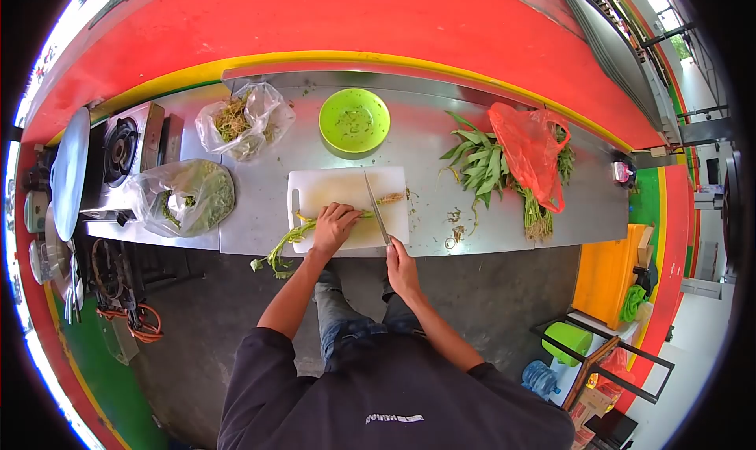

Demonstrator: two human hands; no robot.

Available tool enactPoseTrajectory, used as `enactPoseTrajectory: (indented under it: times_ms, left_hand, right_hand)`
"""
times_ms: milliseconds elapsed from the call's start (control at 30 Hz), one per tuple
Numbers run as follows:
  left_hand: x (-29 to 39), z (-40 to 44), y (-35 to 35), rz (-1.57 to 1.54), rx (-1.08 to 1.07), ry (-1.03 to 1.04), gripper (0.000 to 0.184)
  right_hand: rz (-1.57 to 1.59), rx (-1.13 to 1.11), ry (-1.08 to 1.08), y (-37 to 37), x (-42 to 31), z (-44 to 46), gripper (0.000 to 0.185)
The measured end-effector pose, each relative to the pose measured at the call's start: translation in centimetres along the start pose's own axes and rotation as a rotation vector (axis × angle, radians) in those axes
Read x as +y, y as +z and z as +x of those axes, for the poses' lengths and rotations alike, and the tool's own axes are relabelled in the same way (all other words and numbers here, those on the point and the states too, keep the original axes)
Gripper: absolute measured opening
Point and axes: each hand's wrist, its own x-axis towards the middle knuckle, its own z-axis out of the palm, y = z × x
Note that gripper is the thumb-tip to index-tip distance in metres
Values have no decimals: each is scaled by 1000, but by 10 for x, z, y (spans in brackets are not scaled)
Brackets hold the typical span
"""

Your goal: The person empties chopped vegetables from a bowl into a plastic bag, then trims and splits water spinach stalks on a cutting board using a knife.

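A metal counter (429,155) is backed at twelve o'clock by a red wall (354,25); below it, a dark floor (472,300) is seen. At its front edge, a white board (315,184) is crossed by green stalks (299,231), their leafy end hung over the edge at eight o'clock. The stalks are clamped under the bent fingers of the left hand (336,223); the knife (376,203) is gripped in the right hand's (403,267) closed fingers. From the board, a green bowl (327,125) is placed at twelve, scraps (457,233) are strewn at three, and a water bottle (540,379) is kept at half past four.
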Motion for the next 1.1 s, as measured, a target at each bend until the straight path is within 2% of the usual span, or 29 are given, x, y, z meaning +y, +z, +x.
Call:
enactPoseTrajectory:
  times_ms: [67, 333, 367, 533, 667, 767, 800, 867, 1000, 1067, 1100]
  left_hand:
    - [-2, 3, 1, -4, 1, 4, 21]
    - [-34, 48, -41, 77, -14, 163, 19]
    - [-35, 57, -47, 96, -3, 175, 19]
    - [-9, 118, -89, 118, 34, 292, 18]
    - [19, 169, -121, 145, 68, 492, 22]
    - [37, 181, -129, 127, -169, 640, 20]
    - [38, 175, -124, 130, -171, 653, 20]
    - [29, 147, -95, 11, -313, 724, 18]
    - [5, 63, -38, 32, -560, 684, 11]
    - [6, 33, -23, -61, -656, 570, 8]
    - [12, 24, -23, -180, -588, 458, 13]
  right_hand:
    - [4, -43, 89, -8, 8, -9, 38]
    - [100, 175, 67, -23, 33, -24, 36]
    - [131, 149, 142, -27, 32, -23, 39]
    - [240, 228, 147, -32, 36, -15, 40]
    - [305, 293, 78, -37, 36, -8, 35]
    - [347, 311, 47, -44, 32, -8, 34]
    - [338, 306, 62, -46, 30, -8, 36]
    - [347, 339, 19, -46, 32, -9, 34]
    - [344, 387, -26, -47, 40, -14, 31]
    - [333, 411, -36, -46, 47, -18, 31]
    - [314, 422, -52, -47, 49, -20, 31]
